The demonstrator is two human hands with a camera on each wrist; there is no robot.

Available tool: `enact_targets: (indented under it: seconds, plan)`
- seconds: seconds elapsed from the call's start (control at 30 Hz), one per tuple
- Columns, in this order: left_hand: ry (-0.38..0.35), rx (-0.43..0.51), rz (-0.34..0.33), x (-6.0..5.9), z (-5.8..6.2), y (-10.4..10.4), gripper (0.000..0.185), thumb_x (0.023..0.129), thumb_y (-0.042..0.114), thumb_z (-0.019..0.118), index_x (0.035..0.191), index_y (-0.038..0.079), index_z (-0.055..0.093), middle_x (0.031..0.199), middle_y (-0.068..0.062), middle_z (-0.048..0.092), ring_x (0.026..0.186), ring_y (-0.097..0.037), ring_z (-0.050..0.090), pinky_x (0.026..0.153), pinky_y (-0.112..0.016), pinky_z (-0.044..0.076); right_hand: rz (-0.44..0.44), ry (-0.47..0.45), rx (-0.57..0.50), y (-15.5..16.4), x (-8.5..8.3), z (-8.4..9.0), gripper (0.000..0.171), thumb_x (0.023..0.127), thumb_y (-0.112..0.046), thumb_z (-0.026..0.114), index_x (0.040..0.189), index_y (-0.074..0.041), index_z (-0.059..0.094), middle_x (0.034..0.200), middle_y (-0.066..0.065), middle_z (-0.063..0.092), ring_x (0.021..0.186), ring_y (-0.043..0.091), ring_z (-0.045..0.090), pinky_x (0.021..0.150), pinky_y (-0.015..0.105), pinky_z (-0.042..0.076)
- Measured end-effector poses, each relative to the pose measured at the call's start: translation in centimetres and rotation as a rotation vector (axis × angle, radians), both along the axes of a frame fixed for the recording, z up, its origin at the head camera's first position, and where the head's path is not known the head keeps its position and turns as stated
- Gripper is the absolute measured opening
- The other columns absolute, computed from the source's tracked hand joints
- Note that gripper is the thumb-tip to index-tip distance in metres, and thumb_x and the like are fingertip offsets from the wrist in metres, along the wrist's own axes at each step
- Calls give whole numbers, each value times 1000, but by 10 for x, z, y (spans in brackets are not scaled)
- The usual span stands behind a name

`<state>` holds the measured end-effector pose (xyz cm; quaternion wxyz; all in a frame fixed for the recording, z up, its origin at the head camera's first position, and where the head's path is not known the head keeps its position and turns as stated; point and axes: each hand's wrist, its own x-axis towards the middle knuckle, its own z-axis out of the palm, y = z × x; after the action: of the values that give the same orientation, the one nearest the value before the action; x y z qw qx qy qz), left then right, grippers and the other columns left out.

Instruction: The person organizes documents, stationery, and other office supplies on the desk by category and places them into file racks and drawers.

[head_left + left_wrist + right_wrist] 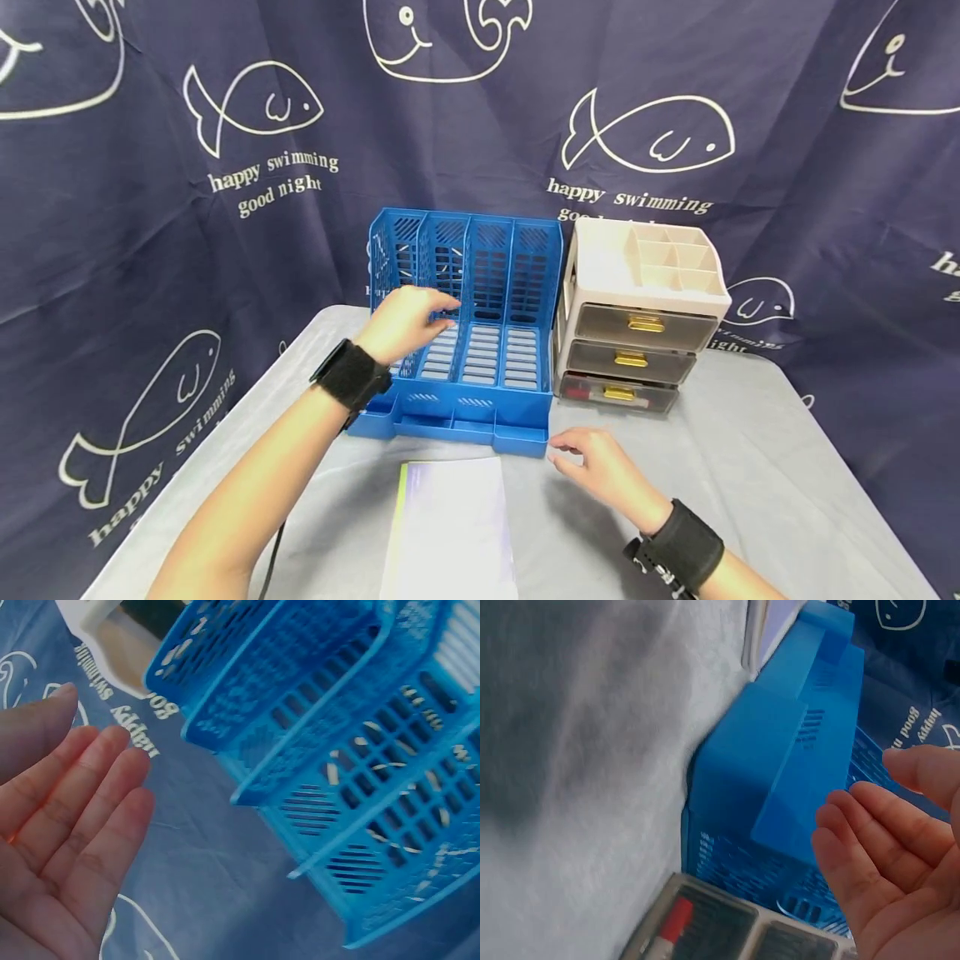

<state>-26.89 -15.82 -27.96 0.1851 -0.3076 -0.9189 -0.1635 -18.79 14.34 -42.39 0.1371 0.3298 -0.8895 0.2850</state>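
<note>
The left hand [405, 321] is raised over the left end of the blue file rack [480, 333], which stands on the grey-covered counter [750, 467] against the fish-print curtain [150, 208]. Its fingers reach toward the rack's leftmost slot, near the first upright divider; the head view does not make plain whether the fingertips touch the plastic. The left wrist view shows that hand [67, 847] spread wide, fingers straight and side by side, palm bare and holding nothing, with the rack's slotted dividers [337, 750] just beyond it. The right hand [600, 467] hovers low over the counter just beside the rack's front right corner, fingers relaxed and loosely extended toward that corner, apart from it by a small gap. In the right wrist view this hand [892, 855] is likewise unclenched, palm showing, gripping nothing, the rack's solid blue front edge [772, 772] close to the fingertips. A white booklet [453, 533] lies flat on the counter in front of the rack, between the two forearms. A beige drawer organiser [637, 317] with three drawers stands touching or just beside the rack's right side.
</note>
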Motion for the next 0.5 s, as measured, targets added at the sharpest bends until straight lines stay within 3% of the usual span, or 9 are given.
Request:
enact_targets:
  seconds: [0.17,0.27,0.5]
  plan:
    - [38,9,-18,13,-20,-18,23,82,8,71,104,1,71,99,-11,71,92,-25,67,81,-39,52,16,-117,-15,-3,2,-3,14,82,-8,67,95,-2,71,90,5,70,80,16,65,72,30,54]
    - [58,15,-45,23,-39,-27,21,81,9,71,101,1,71,96,-10,72,90,-24,68,80,-39,52,60,-209,-52,-6,2,-8,14,83,-6,66,95,0,71,90,7,70,79,13,65,72,29,54]
    - [-32,28,-62,52,-90,-44,20,80,12,72,98,2,72,94,-6,72,86,-20,68,77,-36,53,136,-474,-168,-16,7,-18,19,86,-7,63,101,5,68,92,12,70,79,8,63,71,23,53]
